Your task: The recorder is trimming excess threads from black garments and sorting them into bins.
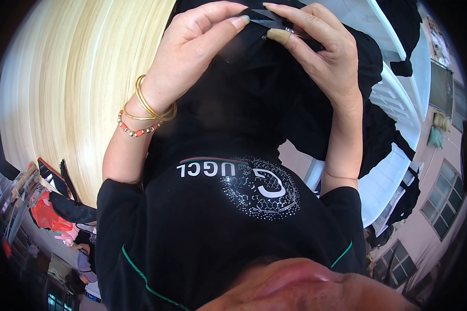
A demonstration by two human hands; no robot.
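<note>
The pale wooden worktop (72, 83) fills the left of our view, and white plastic chairs (399, 98) stand to the right with dark cloth draped over them, likely parked there to keep them out of the way. Between them lies the black garment (254, 103), spread from our lap up toward our hands, so that one small patch comes within reach at the top of the view. Our left hand (192, 52) has its grip pressed together, thumb against fingertips, pinching a fold of the garment and lifting it taut; we judge this steadies the spot for cutting. Our right hand (321, 57) pinches small snips (275, 20), their blades pointing toward the left fingertips and almost touching them. One right fingertip wears a tan bandage (279, 36), probably as a guard. Gold bangles (150, 106) and a bead bracelet (137, 129) circle the left wrist.
</note>
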